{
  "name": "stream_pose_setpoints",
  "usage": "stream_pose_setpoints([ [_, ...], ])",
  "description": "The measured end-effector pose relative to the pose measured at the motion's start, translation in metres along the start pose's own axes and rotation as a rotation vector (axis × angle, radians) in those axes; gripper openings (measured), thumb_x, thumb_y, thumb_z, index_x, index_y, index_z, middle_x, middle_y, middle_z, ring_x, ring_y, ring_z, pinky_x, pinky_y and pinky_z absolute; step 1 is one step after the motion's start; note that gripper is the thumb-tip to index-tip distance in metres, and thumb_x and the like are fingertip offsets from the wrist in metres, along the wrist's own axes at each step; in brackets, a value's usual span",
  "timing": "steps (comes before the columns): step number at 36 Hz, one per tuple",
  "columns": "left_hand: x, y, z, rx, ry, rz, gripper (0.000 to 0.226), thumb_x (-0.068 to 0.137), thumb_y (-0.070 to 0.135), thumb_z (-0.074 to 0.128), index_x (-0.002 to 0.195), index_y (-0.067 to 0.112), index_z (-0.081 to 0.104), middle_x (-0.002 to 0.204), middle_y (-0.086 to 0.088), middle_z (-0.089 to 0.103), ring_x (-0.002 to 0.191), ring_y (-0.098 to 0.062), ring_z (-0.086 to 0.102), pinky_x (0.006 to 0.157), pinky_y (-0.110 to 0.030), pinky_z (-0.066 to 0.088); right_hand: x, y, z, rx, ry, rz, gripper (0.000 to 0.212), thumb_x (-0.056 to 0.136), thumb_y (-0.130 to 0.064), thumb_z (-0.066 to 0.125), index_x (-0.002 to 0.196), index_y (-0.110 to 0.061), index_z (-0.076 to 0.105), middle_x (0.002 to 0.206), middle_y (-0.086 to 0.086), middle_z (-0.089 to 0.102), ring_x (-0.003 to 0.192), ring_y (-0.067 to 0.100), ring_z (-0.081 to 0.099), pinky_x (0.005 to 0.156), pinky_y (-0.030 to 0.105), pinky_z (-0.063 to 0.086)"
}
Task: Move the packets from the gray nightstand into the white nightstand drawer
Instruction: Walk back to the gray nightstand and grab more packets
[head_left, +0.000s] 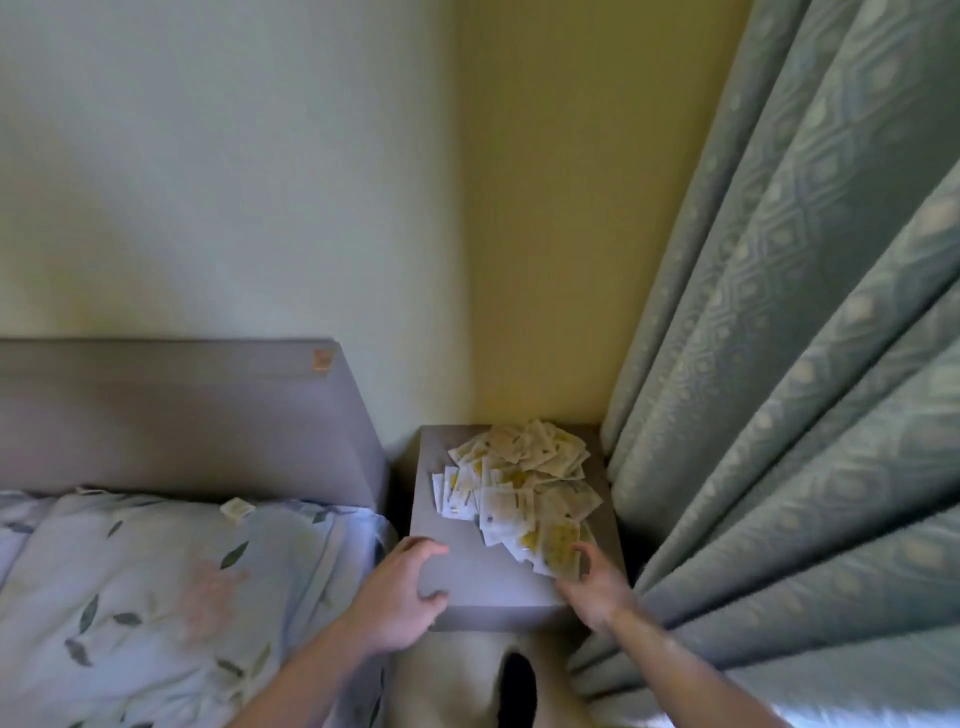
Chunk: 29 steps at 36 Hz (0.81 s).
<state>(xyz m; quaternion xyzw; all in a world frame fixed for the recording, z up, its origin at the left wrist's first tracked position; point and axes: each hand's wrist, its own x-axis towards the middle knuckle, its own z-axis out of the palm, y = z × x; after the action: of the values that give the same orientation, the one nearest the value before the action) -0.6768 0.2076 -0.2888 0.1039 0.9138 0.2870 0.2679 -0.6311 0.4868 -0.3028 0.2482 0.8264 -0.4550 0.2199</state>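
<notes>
Right hand pinches near packets; left hand curled gripping gray nightstand corner.

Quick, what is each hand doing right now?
Left hand: rests on the near left corner of the gray nightstand, fingers curled over its edge, holding no packet.
Right hand: fingers pinch the nearest of the packets.
</notes>
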Motion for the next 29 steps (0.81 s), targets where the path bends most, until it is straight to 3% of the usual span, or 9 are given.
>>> stream_pose_setpoints([
  [2, 0.025, -0.002, 0.0, 0.006, -0.005, -0.013, 0.054, 0.087, 0.041, 0.066, 0.138, 0.034, 0.049, 0.135, 0.019, 0.041, 0.124, -0.001, 0.048, 0.107, -0.021, 0.037, 0.031, 0.001, 0.0, 0.027, 0.014, 0.028, 0.029, 0.093, -0.021, 0.068, 0.119, -0.025, 0.056, 0.118, 0.003, 0.066, 0.109, 0.022, 0.062, 0.095, 0.038, 0.052],
  [5, 0.057, -0.007, 0.006, 0.003, 0.0, -0.035, 0.052, 0.087, 0.036, 0.068, 0.136, 0.031, 0.051, 0.134, 0.017, 0.045, 0.122, -0.002, 0.049, 0.107, -0.02, 0.037, 0.074, 0.013, 0.004, 0.01, 0.046, 0.098, 0.041, 0.09, -0.023, 0.07, 0.128, -0.013, 0.059, 0.124, 0.009, 0.066, 0.112, 0.027, 0.063, 0.094, 0.034, 0.051],
  [8, 0.088, -0.016, 0.018, 0.001, -0.023, -0.044, 0.05, 0.087, 0.032, 0.07, 0.134, 0.028, 0.053, 0.132, 0.016, 0.047, 0.121, -0.001, 0.049, 0.106, -0.017, 0.035, 0.109, 0.027, 0.009, 0.02, 0.061, 0.146, 0.037, 0.088, -0.02, 0.07, 0.123, -0.011, 0.063, 0.12, 0.009, 0.068, 0.11, 0.027, 0.064, 0.093, 0.033, 0.052],
  [11, 0.123, -0.027, 0.035, -0.004, -0.047, -0.066, 0.048, 0.088, 0.031, 0.069, 0.134, 0.031, 0.052, 0.131, 0.02, 0.044, 0.122, 0.001, 0.049, 0.102, -0.01, 0.032, 0.138, 0.034, 0.011, 0.046, 0.101, 0.184, 0.028, 0.085, -0.025, 0.074, 0.11, -0.017, 0.064, 0.105, 0.002, 0.07, 0.098, 0.021, 0.066, 0.079, 0.029, 0.053],
  [14, 0.158, -0.037, 0.054, -0.013, -0.059, -0.082, 0.047, 0.089, 0.03, 0.067, 0.133, 0.031, 0.052, 0.132, 0.019, 0.045, 0.122, -0.002, 0.05, 0.102, -0.013, 0.036, 0.163, 0.045, 0.017, 0.069, 0.125, 0.227, 0.036, 0.081, -0.033, 0.08, 0.106, -0.024, 0.054, 0.09, -0.015, 0.06, 0.08, 0.007, 0.058, 0.058, 0.008, 0.037],
  [15, 0.168, -0.04, 0.06, -0.012, -0.062, -0.083, 0.047, 0.089, 0.03, 0.066, 0.133, 0.031, 0.052, 0.133, 0.019, 0.045, 0.122, -0.002, 0.051, 0.102, -0.015, 0.038, 0.171, 0.05, 0.02, 0.068, 0.137, 0.232, 0.038, 0.081, -0.034, 0.08, 0.107, -0.026, 0.053, 0.088, -0.019, 0.056, 0.076, 0.002, 0.054, 0.055, 0.007, 0.035],
  [19, 0.209, -0.051, 0.084, -0.007, -0.05, -0.079, 0.047, 0.091, 0.029, 0.066, 0.135, 0.032, 0.051, 0.138, 0.018, 0.043, 0.124, -0.004, 0.05, 0.104, -0.017, 0.039, 0.207, 0.073, 0.04, -0.021, 0.153, 0.268, 0.047, 0.081, -0.044, 0.077, 0.119, -0.026, 0.057, 0.101, -0.01, 0.065, 0.079, 0.009, 0.053, 0.063, 0.022, 0.039],
  [24, 0.254, -0.06, 0.111, 0.016, -0.001, -0.047, 0.049, 0.091, 0.027, 0.068, 0.137, 0.029, 0.051, 0.142, 0.014, 0.042, 0.13, -0.008, 0.047, 0.108, -0.016, 0.034, 0.25, 0.102, 0.072, -0.053, 0.195, 0.31, 0.071, 0.075, -0.035, 0.082, 0.136, -0.016, 0.051, 0.129, 0.009, 0.059, 0.112, 0.031, 0.062, 0.091, 0.039, 0.053],
  [29, 0.291, -0.066, 0.132, 0.105, 0.056, -0.003, 0.055, 0.09, 0.029, 0.071, 0.14, 0.026, 0.048, 0.147, 0.01, 0.04, 0.132, -0.014, 0.046, 0.109, -0.023, 0.039, 0.277, 0.118, 0.1, -0.011, 0.379, 0.33, 0.091, 0.061, -0.047, 0.092, 0.134, -0.013, 0.049, 0.124, 0.012, 0.052, 0.108, 0.035, 0.057, 0.074, 0.033, 0.039],
])
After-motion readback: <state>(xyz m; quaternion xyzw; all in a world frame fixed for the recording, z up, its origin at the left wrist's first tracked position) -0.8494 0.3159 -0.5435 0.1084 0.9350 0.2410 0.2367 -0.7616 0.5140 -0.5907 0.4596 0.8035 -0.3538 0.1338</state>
